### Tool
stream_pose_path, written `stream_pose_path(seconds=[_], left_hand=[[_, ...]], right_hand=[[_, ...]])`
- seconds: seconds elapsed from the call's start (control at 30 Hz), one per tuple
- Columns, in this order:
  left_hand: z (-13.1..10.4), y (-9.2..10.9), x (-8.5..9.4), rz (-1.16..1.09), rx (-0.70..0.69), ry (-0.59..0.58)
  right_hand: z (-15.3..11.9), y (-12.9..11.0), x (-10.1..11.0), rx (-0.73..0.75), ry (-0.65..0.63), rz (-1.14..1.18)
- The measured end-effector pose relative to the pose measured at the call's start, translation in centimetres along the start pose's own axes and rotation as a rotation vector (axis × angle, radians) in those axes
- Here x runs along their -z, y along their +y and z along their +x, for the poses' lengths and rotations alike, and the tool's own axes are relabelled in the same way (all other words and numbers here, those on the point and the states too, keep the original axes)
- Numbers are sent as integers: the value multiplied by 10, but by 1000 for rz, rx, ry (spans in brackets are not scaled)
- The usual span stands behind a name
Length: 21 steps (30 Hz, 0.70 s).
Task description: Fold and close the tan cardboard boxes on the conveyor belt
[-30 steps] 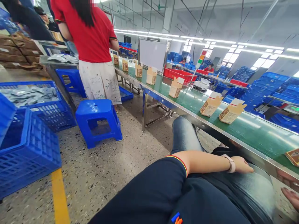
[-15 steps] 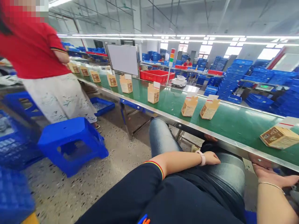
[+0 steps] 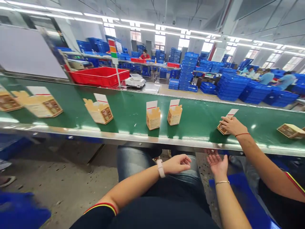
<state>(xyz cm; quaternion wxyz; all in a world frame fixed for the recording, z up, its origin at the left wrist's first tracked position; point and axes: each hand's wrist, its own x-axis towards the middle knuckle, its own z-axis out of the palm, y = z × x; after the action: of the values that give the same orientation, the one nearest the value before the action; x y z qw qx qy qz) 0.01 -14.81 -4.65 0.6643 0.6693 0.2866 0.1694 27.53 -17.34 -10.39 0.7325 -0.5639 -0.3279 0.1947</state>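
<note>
My left hand (image 3: 178, 163), with a pale band at the wrist, hovers over my lap with its fingers loosely curled and nothing in them. To the right of it, my right hand (image 3: 218, 163) is held palm up just below the conveyor's metal edge, fingers spread and empty. Ahead of me on the green conveyor belt (image 3: 128, 124) stand small brown and cream cartons with raised flaps. The nearest are one carton (image 3: 153, 121) and another carton (image 3: 174, 114) beside it. Neither of my hands touches a carton.
A co-worker's hand (image 3: 234, 126) reaches in from the right and grips a carton on the belt. Beyond the belt are a red crate (image 3: 100, 77), a white scale (image 3: 135, 81), a signal light (image 3: 112, 51) and stacked blue crates (image 3: 231, 86).
My view has swung to the right, so the standing person and blue stool have left it. My right hand has come away from the conveyor's edge, palm up; my left hand has lifted off my thigh.
</note>
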Motion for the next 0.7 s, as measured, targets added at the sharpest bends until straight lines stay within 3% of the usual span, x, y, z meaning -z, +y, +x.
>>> stream_pose_path(seconds=[0.1, 0.2, 0.3, 0.37, 0.4, 0.47, 0.53, 0.63, 0.7], left_hand=[[-16, 15, 19, -89, -210, 132], [-27, 21, 43, -128, -357, 393], [-30, 18, 69, -14, -526, 907], [-28, 13, 88, 116, -583, 1250], [-26, 11, 98, 183, -551, 1338], [-20, 8, 119, 302, -404, 1311], [-11, 7, 137, 386, -274, 1133], [2, 6, 158, 445, -241, 939], [6, 4, 170, 451, -257, 936]], right_hand=[[-40, 2, 11, -102, 137, -16], [-68, -3, 13, -132, 236, -28], [-79, -17, 3, -107, 246, -26], [-75, -30, -11, -37, 161, -37], [-69, -37, -20, 10, 89, -49], [-47, -49, -44, 104, -97, -76], [-16, -55, -72, 174, -302, -96], [34, -58, -112, 256, -557, -142], [54, -62, -128, 311, -617, -165]])
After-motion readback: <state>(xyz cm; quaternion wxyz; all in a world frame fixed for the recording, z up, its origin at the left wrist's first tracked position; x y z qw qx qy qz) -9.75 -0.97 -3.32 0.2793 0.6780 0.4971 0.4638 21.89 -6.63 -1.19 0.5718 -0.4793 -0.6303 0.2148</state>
